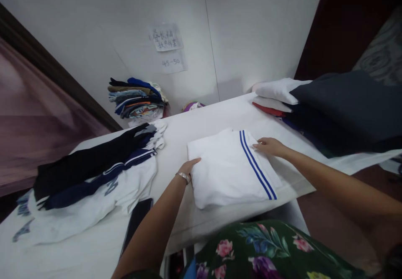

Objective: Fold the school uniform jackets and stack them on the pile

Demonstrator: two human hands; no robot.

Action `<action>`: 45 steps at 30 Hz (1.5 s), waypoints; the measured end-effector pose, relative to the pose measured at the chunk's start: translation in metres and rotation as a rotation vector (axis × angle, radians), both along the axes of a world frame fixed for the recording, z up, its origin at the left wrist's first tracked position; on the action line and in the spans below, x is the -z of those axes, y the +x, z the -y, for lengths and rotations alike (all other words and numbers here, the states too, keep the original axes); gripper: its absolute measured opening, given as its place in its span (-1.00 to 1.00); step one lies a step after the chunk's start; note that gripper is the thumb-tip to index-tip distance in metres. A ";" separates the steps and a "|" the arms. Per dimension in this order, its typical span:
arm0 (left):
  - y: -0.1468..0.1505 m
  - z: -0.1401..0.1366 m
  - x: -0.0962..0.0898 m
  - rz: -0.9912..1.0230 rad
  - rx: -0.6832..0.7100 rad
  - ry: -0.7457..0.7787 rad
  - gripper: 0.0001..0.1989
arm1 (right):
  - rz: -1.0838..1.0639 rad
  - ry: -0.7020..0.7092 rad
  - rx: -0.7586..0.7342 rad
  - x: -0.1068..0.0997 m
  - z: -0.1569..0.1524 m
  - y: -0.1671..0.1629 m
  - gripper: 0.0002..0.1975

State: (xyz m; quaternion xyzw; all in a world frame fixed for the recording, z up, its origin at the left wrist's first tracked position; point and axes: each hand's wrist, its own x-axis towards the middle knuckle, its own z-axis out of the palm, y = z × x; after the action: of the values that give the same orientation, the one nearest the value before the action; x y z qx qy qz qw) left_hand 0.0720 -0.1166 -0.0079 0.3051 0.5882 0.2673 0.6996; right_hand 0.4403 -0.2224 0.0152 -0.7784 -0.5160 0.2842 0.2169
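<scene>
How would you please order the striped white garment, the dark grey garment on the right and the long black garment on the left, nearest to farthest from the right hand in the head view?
1. Striped white garment: touching the right hand.
2. Dark grey garment: right side.
3. Long black garment: far left.

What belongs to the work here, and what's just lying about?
In the work:
- striped white garment, touched by left hand and right hand
- probably also loose clothes at left, folded stack at right

Apparently lying about:
- dark flat object
- rear clothes pile

Dark green garment (279, 249), pink and purple floral print; seemingly silver bracelet (184, 176).
</scene>
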 end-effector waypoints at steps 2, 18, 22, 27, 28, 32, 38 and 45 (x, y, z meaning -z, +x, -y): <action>0.000 0.002 -0.001 -0.013 -0.010 0.013 -0.80 | 0.130 0.019 -0.007 0.003 -0.013 -0.003 -0.29; -0.002 0.005 0.003 0.006 -0.028 0.077 -0.73 | -0.074 0.413 0.021 0.002 -0.048 -0.035 -0.30; -0.002 0.004 0.005 -0.016 -0.060 0.090 -0.68 | -0.108 0.464 0.041 -0.003 -0.070 -0.031 -0.31; -0.002 0.002 0.009 -0.051 -0.095 0.131 -0.60 | -0.098 0.366 0.054 0.022 -0.085 -0.029 -0.39; -0.002 0.001 0.009 -0.064 -0.096 0.139 -0.59 | -0.104 0.359 0.055 0.027 -0.085 -0.029 -0.40; -0.001 0.001 0.009 -0.076 -0.097 0.145 -0.58 | -0.146 0.352 0.083 0.031 -0.079 -0.024 -0.36; 0.001 0.000 0.010 -0.076 -0.088 0.133 -0.54 | -0.221 0.400 0.209 0.019 -0.032 -0.002 -0.52; 0.000 -0.001 0.011 -0.046 -0.080 0.138 -0.52 | -0.215 0.239 0.098 0.012 0.088 -0.002 -0.48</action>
State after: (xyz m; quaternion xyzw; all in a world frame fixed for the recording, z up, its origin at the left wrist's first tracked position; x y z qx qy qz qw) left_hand 0.0725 -0.1160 -0.0191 0.3349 0.5960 0.3279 0.6520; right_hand 0.4384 -0.3107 0.0031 -0.7363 -0.4815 0.2916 0.3756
